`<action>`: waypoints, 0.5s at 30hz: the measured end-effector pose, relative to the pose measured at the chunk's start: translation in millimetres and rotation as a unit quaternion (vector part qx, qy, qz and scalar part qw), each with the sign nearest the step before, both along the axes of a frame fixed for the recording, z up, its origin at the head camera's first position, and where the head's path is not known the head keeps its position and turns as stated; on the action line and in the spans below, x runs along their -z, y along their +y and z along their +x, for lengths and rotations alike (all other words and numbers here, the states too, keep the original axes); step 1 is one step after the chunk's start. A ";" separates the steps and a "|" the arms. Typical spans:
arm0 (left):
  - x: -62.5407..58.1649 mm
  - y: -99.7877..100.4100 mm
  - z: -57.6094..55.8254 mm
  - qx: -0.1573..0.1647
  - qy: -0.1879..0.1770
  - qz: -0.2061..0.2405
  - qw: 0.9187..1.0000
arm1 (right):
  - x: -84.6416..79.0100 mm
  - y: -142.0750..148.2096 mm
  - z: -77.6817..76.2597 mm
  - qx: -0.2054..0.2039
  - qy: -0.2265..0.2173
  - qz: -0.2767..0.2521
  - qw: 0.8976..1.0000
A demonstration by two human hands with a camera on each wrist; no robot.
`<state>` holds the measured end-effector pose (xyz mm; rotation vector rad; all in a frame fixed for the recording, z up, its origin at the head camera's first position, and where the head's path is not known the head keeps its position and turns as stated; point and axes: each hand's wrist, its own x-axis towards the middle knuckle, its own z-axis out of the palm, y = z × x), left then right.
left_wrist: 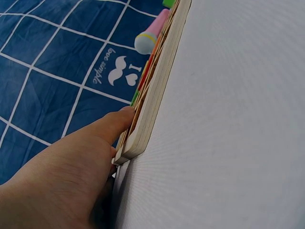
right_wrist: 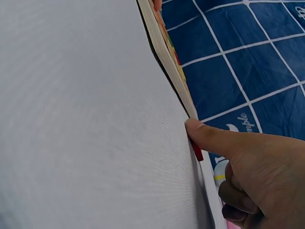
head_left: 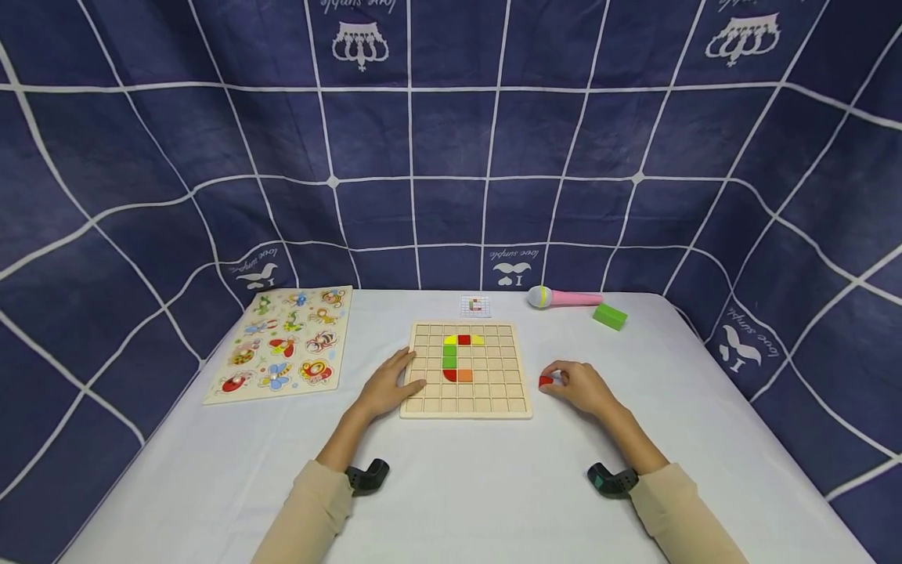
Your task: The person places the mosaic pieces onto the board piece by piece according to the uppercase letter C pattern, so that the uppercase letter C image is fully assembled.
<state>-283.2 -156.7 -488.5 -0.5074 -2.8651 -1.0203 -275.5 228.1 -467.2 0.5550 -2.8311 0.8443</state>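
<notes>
A wooden grid board (head_left: pixel 493 403) lies on the table in the head view. On its grid sit a red square (head_left: pixel 463 340), yellow rounded tiles (head_left: pixel 478 341), green squares (head_left: pixel 449 356), a red rounded tile (head_left: pixel 449 376) and an orange square (head_left: pixel 465 376). My left hand (head_left: pixel 384 385) rests against the board's left edge, its thumb (left_wrist: pixel 119 119) over the rim in the left wrist view. To the right of the board, my right hand (head_left: pixel 581 386) pinches a small red tile (head_left: pixel 546 381) close to the tabletop. That tile (right_wrist: pixel 197 151) is partly hidden by the thumb; its exact shape is unclear.
Behind the board lies a small pattern card (head_left: pixel 475 306). A pink toy microphone (head_left: pixel 574 298) and a green block (head_left: pixel 609 316) are at the back right. An insect picture board (head_left: pixel 289 345) lies at left. Blue checked cloth (head_left: pixel 451 157) hangs around the table.
</notes>
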 end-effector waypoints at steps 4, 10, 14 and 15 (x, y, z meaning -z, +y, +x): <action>0.5 0.2 0.3 -0.001 0.001 0.000 1.000 | -1.1 -3.3 -2.1 -0.006 0.008 -0.010 1.000; 0.8 -0.6 0.7 -0.004 -0.003 -0.002 1.000 | -4.7 -19.8 -6.3 -0.029 0.014 -0.023 0.999; 0.8 -0.6 0.7 -0.002 -0.002 -0.004 1.000 | -6.9 -37.2 -8.5 -0.045 0.012 -0.024 0.999; 0.6 -0.4 0.8 -0.001 -0.002 -0.004 1.000 | -7.3 -41.9 -8.9 -0.050 0.011 -0.026 0.998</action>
